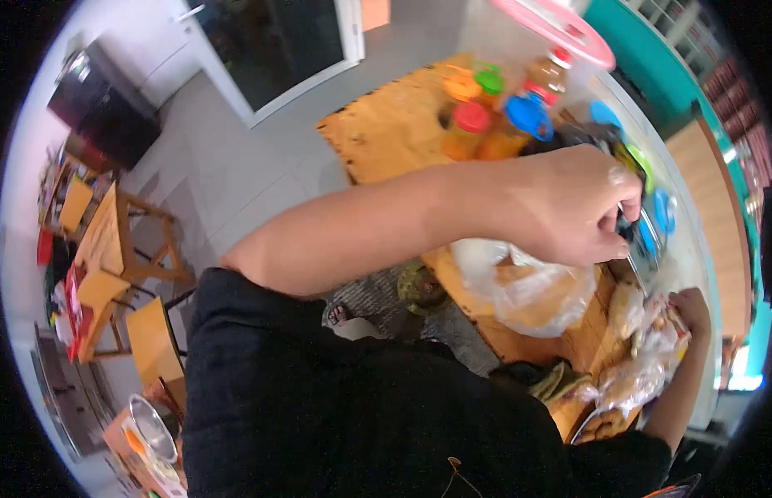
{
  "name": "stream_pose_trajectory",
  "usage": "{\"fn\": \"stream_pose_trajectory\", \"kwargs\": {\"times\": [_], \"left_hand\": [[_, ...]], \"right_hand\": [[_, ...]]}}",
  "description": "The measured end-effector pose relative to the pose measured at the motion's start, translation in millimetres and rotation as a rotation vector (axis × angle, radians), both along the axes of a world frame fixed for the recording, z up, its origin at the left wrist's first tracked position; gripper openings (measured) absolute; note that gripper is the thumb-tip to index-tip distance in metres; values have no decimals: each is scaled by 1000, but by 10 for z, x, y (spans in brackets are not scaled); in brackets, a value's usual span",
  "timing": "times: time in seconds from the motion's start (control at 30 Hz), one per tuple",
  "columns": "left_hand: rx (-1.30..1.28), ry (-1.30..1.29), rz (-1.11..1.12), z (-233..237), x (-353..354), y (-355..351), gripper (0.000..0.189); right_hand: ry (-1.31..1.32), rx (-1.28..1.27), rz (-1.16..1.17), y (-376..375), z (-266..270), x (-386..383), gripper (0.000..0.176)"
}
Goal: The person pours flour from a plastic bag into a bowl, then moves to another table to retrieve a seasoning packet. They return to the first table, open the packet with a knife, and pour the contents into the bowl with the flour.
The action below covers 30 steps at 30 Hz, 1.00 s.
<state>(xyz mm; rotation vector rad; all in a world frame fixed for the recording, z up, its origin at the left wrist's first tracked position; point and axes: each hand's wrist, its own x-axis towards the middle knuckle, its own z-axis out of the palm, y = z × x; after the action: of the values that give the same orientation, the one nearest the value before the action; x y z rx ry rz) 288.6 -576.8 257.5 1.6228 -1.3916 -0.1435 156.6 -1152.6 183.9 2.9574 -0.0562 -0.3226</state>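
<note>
My left hand [589,203] reaches across the wooden table [386,124], its fingers curled at a holder of utensils [647,236]. Whatever lies inside those fingers is too hidden to name. Farther right, my right hand [693,311] is closed at the upper edge of some clear plastic bags [659,332]; its fingertips are small in view, and it seems to grip the plastic. Below my left wrist lies another clear plastic bag [539,295] with orange-brown showing through.
Jars with coloured lids [469,124] and a red-capped bottle [547,75] stand behind my left forearm. A pink-rimmed tub [560,29] is at the back. Dark cloth [552,378] lies near my body. Chairs [153,340], a small table [112,232] and a door [270,50] are left.
</note>
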Motion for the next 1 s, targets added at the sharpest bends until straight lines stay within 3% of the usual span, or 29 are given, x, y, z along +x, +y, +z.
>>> {"fn": "stream_pose_trajectory", "kwargs": {"times": [0.03, 0.1, 0.13, 0.2, 0.3, 0.37, 0.47, 0.5, 0.6, 0.63, 0.7, 0.77, 0.8, 0.83, 0.87, 0.9, 1.0], "left_hand": [[-40, 77, 13, -72, -20, 255, 34], [-63, 119, 117, -216, -99, 730, 33], [-74, 139, 166, -299, -139, 963, 33], [-58, 239, 211, -491, -226, 1451, 29], [-25, 401, 274, -749, -380, 2140, 27], [-8, 449, 339, -929, -459, 2574, 27], [-16, 582, 426, -1147, -525, 3069, 30], [-34, 642, 422, -1219, -550, 3173, 34], [-92, 752, 441, -1318, -544, 3438, 46], [-112, 750, 467, -1323, -532, 3499, 51], [-206, 811, 501, -1372, -470, 3600, 68], [-225, 767, 748, -1491, -364, 3663, 67], [-236, 742, 880, -1528, -332, 3724, 67], [-382, 943, 843, -1432, -345, 3819, 54], [-437, 982, 854, -1512, -328, 3909, 49], [-496, 1015, 869, -1638, -298, 4005, 44], [-722, 1142, 930, -1695, -346, 4313, 31]], "right_hand": [[-169, 161, 35, 365, 236, 13, 26], [-371, 622, -217, 1245, 689, 110, 28], [-290, 821, -445, 1774, 969, 152, 27], [-373, 1234, -655, 2586, 1170, 215, 29], [-466, 1158, -658, 4032, 1291, 225, 30], [-442, 1320, -524, 4646, 1131, 285, 28], [-282, 1420, -252, 5425, 651, 375, 24], [-169, 1681, -340, 5841, 517, 414, 22], [7, 1603, -345, 6958, 262, 803, 12], [12, 1685, -195, 7203, 40, 1009, 15], [-65, 1520, 45, 7653, -339, 1436, 19], [-199, 1453, 227, 8084, -726, 1754, 24], [-93, 1466, 173, 8261, -687, 1849, 25], [20, 1472, 121, 8428, -638, 1916, 26], [137, 1471, 70, 8562, -622, 1960, 27], [166, 1621, 139, 8668, -646, 2026, 26], [714, 1749, 215, 8908, -587, 2168, 21]]}}
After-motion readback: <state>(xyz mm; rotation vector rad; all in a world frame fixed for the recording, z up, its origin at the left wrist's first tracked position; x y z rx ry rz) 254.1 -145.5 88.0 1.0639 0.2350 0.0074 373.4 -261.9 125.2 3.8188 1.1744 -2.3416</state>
